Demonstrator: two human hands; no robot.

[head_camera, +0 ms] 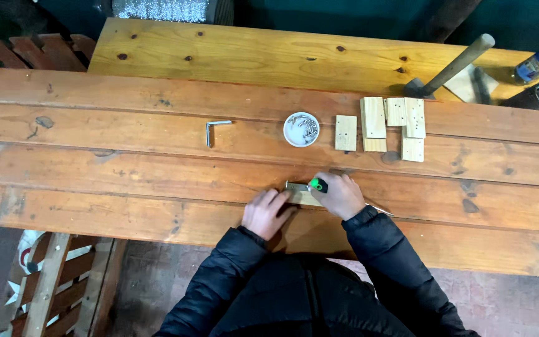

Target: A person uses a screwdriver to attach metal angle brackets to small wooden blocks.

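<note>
On a slatted wooden desk (157, 162), the left hand (268, 213) steadies a small wood block (301, 196) while the right hand (343, 195) grips a green-handled tool (317, 185); a white dish of screws (301, 129) sits just beyond the block.

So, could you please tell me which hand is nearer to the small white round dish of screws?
Right. The right hand lies just below the small white round dish; the left hand sits lower still.

On the brown plank table (126, 181), the left hand (267, 213) and right hand (340, 195) lie side by side at the near edge, both touching a small pale wooden piece (301, 197) between them. Behind them sits a round white dish of screws (301, 129). Left of the dish lies a bent metal hex key (214, 130); right of it, a cluster of pale drilled wooden blocks (389, 125). A wooden-handled hammer (453, 64) lies farther back right.
</note>
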